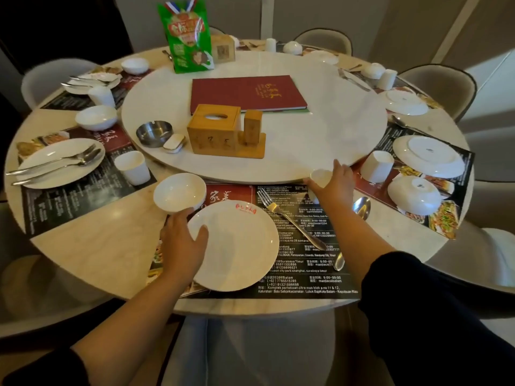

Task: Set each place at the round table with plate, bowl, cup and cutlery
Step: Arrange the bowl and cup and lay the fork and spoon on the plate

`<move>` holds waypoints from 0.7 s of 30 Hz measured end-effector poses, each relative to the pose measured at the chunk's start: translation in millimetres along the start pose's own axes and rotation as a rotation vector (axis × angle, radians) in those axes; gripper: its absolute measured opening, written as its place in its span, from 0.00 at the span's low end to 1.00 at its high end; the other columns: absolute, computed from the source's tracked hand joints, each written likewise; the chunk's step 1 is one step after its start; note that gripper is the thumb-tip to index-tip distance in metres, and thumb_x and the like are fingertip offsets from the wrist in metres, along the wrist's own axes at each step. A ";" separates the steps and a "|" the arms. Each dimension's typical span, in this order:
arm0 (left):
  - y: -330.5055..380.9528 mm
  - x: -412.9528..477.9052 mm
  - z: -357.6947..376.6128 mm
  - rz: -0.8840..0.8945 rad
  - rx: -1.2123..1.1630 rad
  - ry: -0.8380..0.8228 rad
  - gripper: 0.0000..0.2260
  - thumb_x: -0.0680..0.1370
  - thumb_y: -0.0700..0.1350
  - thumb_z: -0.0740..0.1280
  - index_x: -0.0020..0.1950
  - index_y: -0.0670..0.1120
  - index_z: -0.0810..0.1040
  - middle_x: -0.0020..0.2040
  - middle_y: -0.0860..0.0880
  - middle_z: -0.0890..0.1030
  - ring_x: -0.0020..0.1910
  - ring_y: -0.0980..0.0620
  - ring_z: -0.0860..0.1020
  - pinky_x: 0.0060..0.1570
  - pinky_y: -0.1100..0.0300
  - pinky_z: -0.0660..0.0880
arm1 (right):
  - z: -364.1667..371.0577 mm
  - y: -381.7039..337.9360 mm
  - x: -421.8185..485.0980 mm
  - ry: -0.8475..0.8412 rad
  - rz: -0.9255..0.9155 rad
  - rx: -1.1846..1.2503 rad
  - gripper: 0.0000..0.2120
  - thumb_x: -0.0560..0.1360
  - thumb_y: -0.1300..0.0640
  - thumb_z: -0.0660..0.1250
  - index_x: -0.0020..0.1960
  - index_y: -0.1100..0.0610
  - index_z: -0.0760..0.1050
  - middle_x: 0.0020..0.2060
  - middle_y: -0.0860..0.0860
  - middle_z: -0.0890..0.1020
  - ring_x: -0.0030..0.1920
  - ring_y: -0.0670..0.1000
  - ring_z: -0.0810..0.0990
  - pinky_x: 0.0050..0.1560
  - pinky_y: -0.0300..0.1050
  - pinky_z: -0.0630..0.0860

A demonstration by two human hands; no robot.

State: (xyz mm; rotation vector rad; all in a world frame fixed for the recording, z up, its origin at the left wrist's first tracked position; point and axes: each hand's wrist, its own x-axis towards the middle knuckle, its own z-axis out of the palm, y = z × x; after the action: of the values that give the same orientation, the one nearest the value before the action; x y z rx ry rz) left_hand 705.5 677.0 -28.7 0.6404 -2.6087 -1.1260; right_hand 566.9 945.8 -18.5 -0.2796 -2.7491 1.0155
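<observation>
While left hand (181,240) holds plate (239,252) and right hand (335,185) grips cup (320,177), fork (289,218) points away-left.

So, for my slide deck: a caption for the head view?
Left hand holds the plate; right hand grips a cup by the fork.

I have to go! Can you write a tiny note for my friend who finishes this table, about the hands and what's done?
Left hand holds the rim of the white round plate, thumb on top.
Right hand grips a small white cup at the placemat's far edge.
Done: plate, white round bowl, steel fork and steel spoon lie on the near black placemat.
Left: set the cup down; the next place on the right has upside-down white dishes to turn.
</observation>
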 end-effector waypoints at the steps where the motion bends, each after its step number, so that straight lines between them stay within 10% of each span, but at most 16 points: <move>1: -6.8 3.2 -5.5 -0.041 0.034 0.012 0.20 0.76 0.45 0.66 0.68 0.44 0.70 0.67 0.42 0.71 0.66 0.40 0.67 0.65 0.46 0.64 | 1.5 -1.1 -10.7 0.070 -0.091 0.044 0.32 0.73 0.48 0.69 0.71 0.59 0.64 0.68 0.58 0.67 0.70 0.57 0.63 0.68 0.49 0.63; 7: -43.5 5.5 -24.7 -0.280 -0.075 -0.140 0.17 0.77 0.45 0.66 0.63 0.40 0.72 0.60 0.41 0.77 0.55 0.40 0.76 0.45 0.53 0.75 | 36.2 5.5 -73.8 -0.195 -0.164 -0.063 0.14 0.73 0.53 0.70 0.55 0.60 0.77 0.52 0.54 0.78 0.52 0.53 0.77 0.53 0.47 0.74; 14: -44.0 5.9 -26.7 -0.366 -0.345 -0.290 0.16 0.78 0.35 0.63 0.65 0.43 0.74 0.58 0.42 0.75 0.53 0.44 0.75 0.48 0.52 0.76 | 49.8 0.9 -70.4 -0.314 0.096 -0.175 0.09 0.77 0.56 0.64 0.50 0.62 0.76 0.46 0.57 0.81 0.49 0.57 0.79 0.49 0.51 0.77; 21: -37.5 2.4 -18.9 -0.412 -0.479 -0.322 0.18 0.76 0.31 0.64 0.65 0.43 0.74 0.54 0.42 0.76 0.54 0.44 0.77 0.42 0.57 0.78 | 21.0 -16.1 -89.6 -0.088 0.126 0.155 0.07 0.80 0.58 0.57 0.53 0.60 0.71 0.41 0.53 0.79 0.40 0.51 0.77 0.38 0.43 0.72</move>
State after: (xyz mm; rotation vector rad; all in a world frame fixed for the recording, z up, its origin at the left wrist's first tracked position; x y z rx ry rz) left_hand 721.7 641.1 -43.3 0.9696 -2.3468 -2.0457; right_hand 646.2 899.0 -34.2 -0.3959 -2.7393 1.2945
